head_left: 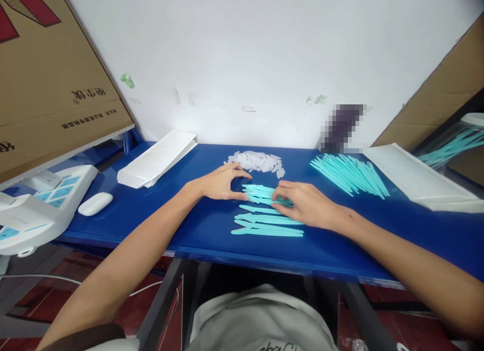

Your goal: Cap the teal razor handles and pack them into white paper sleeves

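Several turquoise eyebrow razors (270, 232) lie in a loose column on the blue table, with their slim blade ends to the left. At the upper end of this column, my left hand (223, 182) is open, thumb and fingers apart, with the thumb at the left tips of the razors. My right hand (302, 202) has its fingers pinched on the right part of the upper razors, hiding their handles. Just beyond my hands is a heap of small translucent white caps (257, 162).
A larger pile of turquoise razors (350, 174) lies to the right, beside a white flat bag (419, 177). White paper bags (159, 159) are at the back left. A white mouse (96, 204) and a white device (49, 205) sit at left, below a cardboard box (49, 83).
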Motion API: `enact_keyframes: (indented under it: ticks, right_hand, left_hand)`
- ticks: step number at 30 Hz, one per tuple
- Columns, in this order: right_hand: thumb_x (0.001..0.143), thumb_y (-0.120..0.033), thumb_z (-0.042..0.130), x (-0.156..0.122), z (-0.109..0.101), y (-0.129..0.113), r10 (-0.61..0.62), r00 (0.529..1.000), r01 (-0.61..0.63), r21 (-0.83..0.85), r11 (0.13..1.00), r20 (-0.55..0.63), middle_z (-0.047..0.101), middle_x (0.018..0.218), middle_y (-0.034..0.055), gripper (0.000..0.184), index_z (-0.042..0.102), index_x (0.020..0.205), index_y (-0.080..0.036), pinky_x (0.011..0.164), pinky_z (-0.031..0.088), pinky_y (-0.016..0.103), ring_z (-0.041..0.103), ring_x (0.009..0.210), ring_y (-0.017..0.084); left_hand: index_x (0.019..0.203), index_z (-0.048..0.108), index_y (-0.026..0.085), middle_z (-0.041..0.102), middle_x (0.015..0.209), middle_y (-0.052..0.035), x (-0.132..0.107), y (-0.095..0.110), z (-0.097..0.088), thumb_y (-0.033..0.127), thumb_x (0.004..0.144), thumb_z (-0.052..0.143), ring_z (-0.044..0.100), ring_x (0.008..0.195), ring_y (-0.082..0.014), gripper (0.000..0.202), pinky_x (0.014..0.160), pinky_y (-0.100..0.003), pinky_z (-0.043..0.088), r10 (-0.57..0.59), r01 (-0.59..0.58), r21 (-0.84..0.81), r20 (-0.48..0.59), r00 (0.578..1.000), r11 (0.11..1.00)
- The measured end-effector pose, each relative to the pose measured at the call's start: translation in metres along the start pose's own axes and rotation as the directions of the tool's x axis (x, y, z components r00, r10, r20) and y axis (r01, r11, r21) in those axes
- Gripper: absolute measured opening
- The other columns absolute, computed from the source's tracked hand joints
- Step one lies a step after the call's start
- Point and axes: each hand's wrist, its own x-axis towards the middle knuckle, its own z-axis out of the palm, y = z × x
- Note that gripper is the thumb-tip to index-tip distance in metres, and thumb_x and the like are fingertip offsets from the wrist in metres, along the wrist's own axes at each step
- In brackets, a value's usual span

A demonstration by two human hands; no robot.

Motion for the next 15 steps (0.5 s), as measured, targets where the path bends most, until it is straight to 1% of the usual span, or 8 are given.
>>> enact_keyframes:
  ticks: [4,7,10,12,15]
  right_hand:
    - [0.093,-0.033,0.058,0.0012,0.0002,0.0017,0.052,0.998,-0.054,0.075,0.996,0.031,0.063,0.086,0.0027,0.015,0.066,0.091,-0.020,0.062,0.035,0.026,0.054,0.068,0.014]
    - [0.090,-0.034,0.060,0.0021,0.0005,0.0035,0.101,0.993,-0.108,0.116,0.987,0.069,0.061,0.079,0.0009,0.015,0.065,0.087,-0.020,0.060,0.034,0.026,0.053,0.066,0.014]
    - [0.089,-0.033,0.059,0.0020,-0.0014,0.0049,0.117,0.989,-0.130,0.147,0.981,0.094,0.060,0.074,-0.0002,0.017,0.065,0.080,-0.020,0.058,0.032,0.026,0.051,0.062,0.013]
    - [0.089,-0.034,0.058,0.0013,-0.0043,0.0063,0.120,0.991,-0.127,0.160,0.979,0.055,0.060,0.073,-0.0003,0.018,0.065,0.080,-0.020,0.058,0.032,0.026,0.052,0.062,0.013]
    - [0.089,-0.035,0.058,0.0006,-0.0087,0.0096,0.148,0.987,-0.137,0.157,0.978,-0.061,0.060,0.074,0.0005,0.019,0.065,0.083,-0.020,0.060,0.034,0.027,0.054,0.065,0.014]
  left_hand:
    - [0.142,0.056,0.027,0.053,0.135,-0.0113,0.0000,-0.0032,0.0002,0.075,0.083,0.058,0.048,0.125,-0.0321,0.076,0.109,-0.044,0.035,0.014,-0.014,-0.005,-0.009,1.000,1.000]
    - [0.142,0.056,0.027,0.052,0.135,-0.0114,0.0001,-0.0044,0.0002,0.075,0.083,0.059,0.048,0.125,-0.0320,0.077,0.108,-0.043,0.036,0.006,-0.006,-0.006,-0.010,1.000,1.000]
    - [0.143,0.056,0.027,0.052,0.135,-0.0116,0.0002,-0.0044,-0.0001,0.075,0.083,0.060,0.047,0.125,-0.0316,0.077,0.108,-0.044,0.037,-0.001,0.001,-0.002,-0.006,1.000,1.000]
    - [0.143,0.055,0.028,0.052,0.135,-0.0118,0.0005,-0.0041,0.0002,0.076,0.084,0.057,0.047,0.125,-0.0318,0.076,0.108,-0.045,0.036,-0.008,0.008,0.003,-0.008,1.000,1.000]
    - [0.143,0.055,0.027,0.051,0.135,-0.0125,0.0019,-0.0042,0.0022,0.077,0.087,0.050,0.046,0.125,-0.0330,0.075,0.109,-0.049,0.034,-0.029,0.030,0.019,-0.013,0.999,0.999]
